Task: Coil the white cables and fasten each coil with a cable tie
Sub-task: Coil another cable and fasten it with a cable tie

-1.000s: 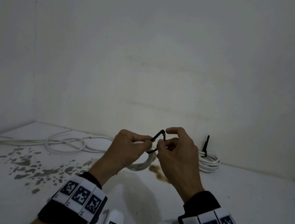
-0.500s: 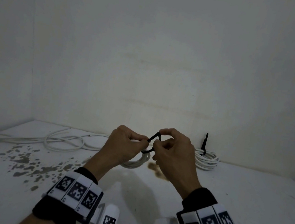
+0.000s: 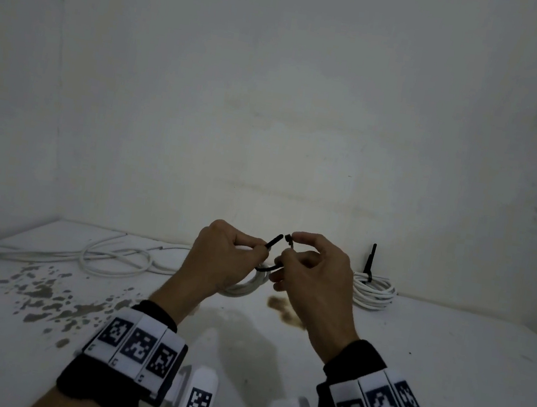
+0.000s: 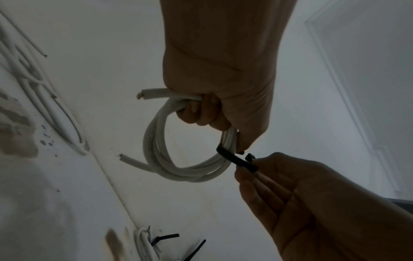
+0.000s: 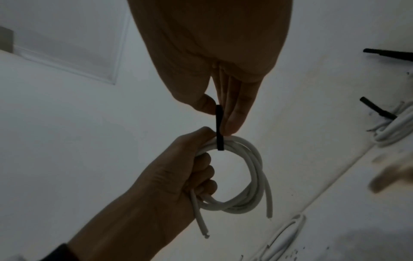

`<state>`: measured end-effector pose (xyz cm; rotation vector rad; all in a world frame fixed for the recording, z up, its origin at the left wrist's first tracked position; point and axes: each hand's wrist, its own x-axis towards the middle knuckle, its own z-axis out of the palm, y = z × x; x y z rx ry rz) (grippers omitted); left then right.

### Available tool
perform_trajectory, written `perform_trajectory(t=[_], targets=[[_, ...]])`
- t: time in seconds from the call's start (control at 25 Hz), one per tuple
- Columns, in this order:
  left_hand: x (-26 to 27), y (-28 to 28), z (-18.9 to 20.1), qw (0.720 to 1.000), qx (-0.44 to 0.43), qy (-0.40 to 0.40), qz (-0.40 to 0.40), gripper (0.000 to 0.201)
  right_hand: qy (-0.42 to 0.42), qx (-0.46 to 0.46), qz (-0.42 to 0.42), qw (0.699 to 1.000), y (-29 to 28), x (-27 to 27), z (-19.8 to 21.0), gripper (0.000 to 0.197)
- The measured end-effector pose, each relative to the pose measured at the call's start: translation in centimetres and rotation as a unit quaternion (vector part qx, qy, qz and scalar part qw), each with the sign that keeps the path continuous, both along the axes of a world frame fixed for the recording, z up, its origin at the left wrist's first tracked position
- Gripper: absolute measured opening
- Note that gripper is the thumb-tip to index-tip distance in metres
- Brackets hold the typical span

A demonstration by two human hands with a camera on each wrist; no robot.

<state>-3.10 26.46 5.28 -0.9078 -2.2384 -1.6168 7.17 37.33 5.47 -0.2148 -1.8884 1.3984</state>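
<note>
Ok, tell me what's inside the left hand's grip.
The left hand grips the white cable coil, several loops bunched together, and pinches the tail of the black cable tie. How the strands lie under its fingers is covered.

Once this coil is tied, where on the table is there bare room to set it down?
Bare table lies right of the brown stain, in front of the tied coil. The left is crowded: loose cables and grey splotches.
</note>
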Motion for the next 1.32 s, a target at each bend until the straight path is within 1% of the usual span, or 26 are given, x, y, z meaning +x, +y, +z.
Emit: perform_trajectory(t=[0.08, 0.16, 0.32, 0.52, 0.6, 0.72, 0.8, 0.84, 0.92, 0.96, 1.04, 1.08, 1.16, 1.24, 1.28, 1.32], targets=[[0.2, -0.1, 0.1, 1.000, -0.012, -0.001, 0.018, 0.015, 0.007, 0.023, -0.012, 1.000, -0.2, 0.0, -0.2, 0.022], [0.2, -0.4, 0.3, 0.999, -0.029, 0.003, 0.017, 0.014, 0.008, 0.036, -0.019, 0.999, -0.4, 0.1, -0.2, 0.022], [0.2, -0.6, 0.3, 0.998, -0.056, 0.007, 0.007, 0.016, 0.006, 0.044, -0.028, 0.999, -0.4, 0.0, -0.2, 0.023], [0.1, -0.3, 0.3, 0.996, -0.080, 0.006, 0.026, 0.016, -0.013, 0.050, -0.031, 0.998, -0.2, 0.0, -0.3, 0.024], [0.1, -0.4, 0.4, 0.995, -0.092, 0.005, 0.036, 0.014, -0.027, 0.059, -0.025, 0.998, -0.1, 0.0, -0.3, 0.024], [0.3, -0.9, 0.6, 0.989, -0.135, 0.041, 0.046, 0.014, -0.047, 0.056, 0.006, 0.997, -0.2, 0.1, -0.2, 0.021], [0.4, -1.4, 0.9, 0.987, -0.146, 0.058, 0.032, 0.015, -0.056, 0.014, 0.051, 0.997, 0.0, 0.4, 0.2, 0.016], [0.6, -1.6, 1.2, 0.989, -0.137, 0.056, 0.010, 0.016, -0.059, -0.019, 0.083, 0.995, 0.1, 0.6, 0.4, 0.015], [1.0, -2.1, 1.7, 0.992, -0.100, 0.050, -0.057, 0.019, -0.062, -0.093, 0.149, 0.982, 0.3, 1.0, 1.0, 0.011], [1.2, -2.3, 2.0, 0.991, -0.083, 0.059, -0.088, 0.021, -0.055, -0.128, 0.177, 0.974, 0.4, 1.1, 1.3, 0.011], [1.8, -2.3, 2.5, 0.986, -0.049, 0.075, -0.137, 0.020, -0.032, -0.175, 0.201, 0.963, 0.6, 1.4, 1.7, 0.015], [2.1, -2.2, 2.7, 0.986, -0.036, 0.065, -0.148, 0.020, -0.020, -0.171, 0.194, 0.966, 0.6, 1.4, 1.8, 0.017], [2.5, -1.9, 2.8, 0.990, -0.027, 0.011, -0.135, 0.027, 0.015, -0.097, 0.133, 0.986, 0.6, 1.5, 1.9, 0.019], [2.9, -1.4, 2.7, 0.990, -0.025, -0.078, -0.117, 0.034, 0.052, -0.002, 0.032, 0.998, 0.7, 1.4, 1.9, 0.015], [2.9, -1.1, 2.6, 0.987, -0.022, -0.114, -0.112, 0.035, 0.062, 0.041, -0.019, 0.997, 0.8, 1.3, 1.9, 0.015], [3.0, -0.9, 2.4, 0.985, -0.015, -0.131, -0.107, 0.035, 0.067, 0.083, -0.069, 0.992, 0.8, 1.1, 1.8, 0.016]])
